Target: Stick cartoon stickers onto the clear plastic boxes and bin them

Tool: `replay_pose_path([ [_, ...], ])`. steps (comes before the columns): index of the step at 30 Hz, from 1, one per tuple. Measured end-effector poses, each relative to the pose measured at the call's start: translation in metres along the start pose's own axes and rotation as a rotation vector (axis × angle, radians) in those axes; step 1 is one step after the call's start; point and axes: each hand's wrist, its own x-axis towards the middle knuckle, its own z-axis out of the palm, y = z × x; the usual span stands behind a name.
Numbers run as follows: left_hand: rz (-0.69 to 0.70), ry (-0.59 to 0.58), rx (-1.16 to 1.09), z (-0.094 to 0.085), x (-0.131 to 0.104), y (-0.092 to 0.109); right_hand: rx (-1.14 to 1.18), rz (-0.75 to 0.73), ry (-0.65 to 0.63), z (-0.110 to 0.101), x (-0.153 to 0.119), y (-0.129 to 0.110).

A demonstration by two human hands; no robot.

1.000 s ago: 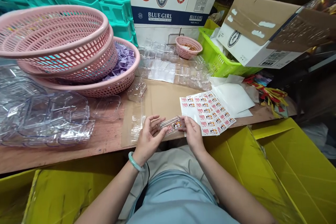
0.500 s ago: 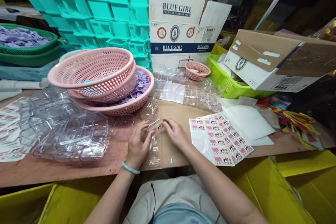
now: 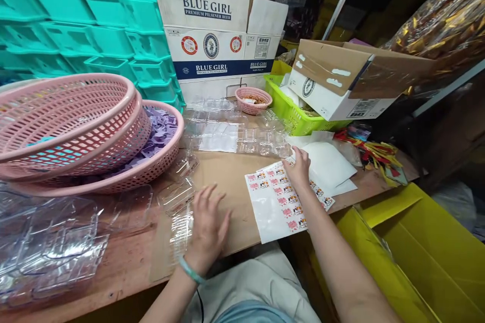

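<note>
My left hand is open above the brown cardboard sheet, its fingers spread and slightly blurred, a pale green bangle at the wrist. Just left of it lies a small clear plastic box, with more clear plastic pieces in front of that. My right hand is over the upper part of the sticker sheets, which carry rows of pink print and a cartoon cat. Its thumb and fingers are apart; whether the fingertips touch a sticker I cannot tell.
Pink baskets with purple pieces stand at left, behind clear plastic trays. Turquoise crates, a white carton and a lime green basket line the back. White sheets lie at right, above a yellow bin.
My left hand has let go of the small clear plastic box, which now lies beside it. My right hand has moved from the box to the sticker sheets. The view has turned right.
</note>
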Motion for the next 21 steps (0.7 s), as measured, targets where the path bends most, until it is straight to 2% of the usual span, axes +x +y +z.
replay_pose_path([
  [2,0.043,-0.098,-0.119,0.013,0.006,0.017,0.032,0.001,-0.047,-0.006,0.022,0.009],
  [4,0.074,-0.172,-0.206,0.022,0.012,0.028,0.076,-0.020,-0.070,-0.011,0.027,0.006],
  [6,0.073,-0.194,-0.246,0.025,0.016,0.031,0.197,-0.007,-0.044,-0.018,0.018,-0.005],
  [8,0.053,-0.193,-0.242,0.023,0.019,0.031,0.484,0.083,-0.034,-0.025,-0.001,-0.023],
  [9,0.049,-0.178,-0.227,0.021,0.020,0.030,0.660,0.164,-0.068,-0.028,-0.013,-0.032],
  [10,0.059,-0.154,-0.203,0.017,0.020,0.028,0.821,0.265,-0.151,-0.029,-0.027,-0.043],
  [12,0.117,-0.089,-0.145,0.008,0.018,0.024,1.008,0.467,-0.442,-0.026,-0.059,-0.064],
  [14,0.179,-0.076,-0.105,-0.003,0.013,0.017,1.049,0.584,-0.765,-0.020,-0.090,-0.082],
  [15,0.186,-0.098,-0.093,-0.009,0.010,0.012,1.039,0.590,-0.875,-0.018,-0.103,-0.089],
  [16,0.172,-0.124,-0.080,-0.013,0.007,0.007,0.997,0.556,-0.925,-0.016,-0.113,-0.094],
  [18,0.100,-0.139,-0.030,-0.018,0.000,-0.006,0.780,0.377,-0.836,-0.020,-0.126,-0.096],
  [20,0.026,-0.106,0.046,-0.015,-0.006,-0.021,0.443,0.057,-0.681,-0.032,-0.128,-0.087],
  [21,0.003,-0.102,0.086,-0.012,-0.008,-0.027,0.284,-0.126,-0.647,-0.040,-0.127,-0.080],
])
